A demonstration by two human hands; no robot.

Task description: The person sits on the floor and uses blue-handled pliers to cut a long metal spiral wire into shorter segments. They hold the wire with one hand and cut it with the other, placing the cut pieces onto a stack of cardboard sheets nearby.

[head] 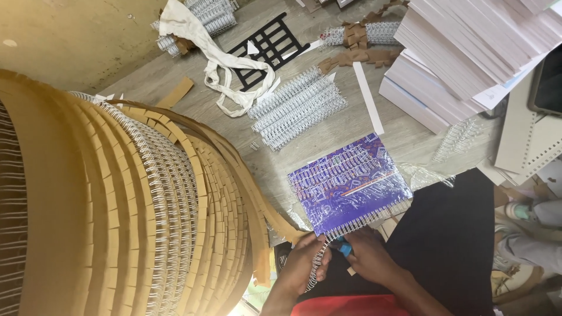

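A purple patterned notebook (pixel 349 188) lies on the grey wooden table (pixel 404 137), with silver wire binding (pixel 366 221) along its near edge. My left hand (pixel 300 260) pinches a short strip of silver wire comb (pixel 317 268) that hangs down from the notebook's near left corner. Close to that same corner, my right hand (pixel 370 257) grips a small blue-handled tool (pixel 345 248). The two hands nearly touch each other. Part of the tool is hidden by my fingers.
A huge roll of wire binding interleaved with brown paper (pixel 117 205) fills the left. Loose wire combs (pixel 298 105), a white cloth bag (pixel 216 58), a black grid (pixel 266 47) and brown paper scraps (pixel 363 55) lie beyond. Stacks of white paper (pixel 468 52) stand at the upper right.
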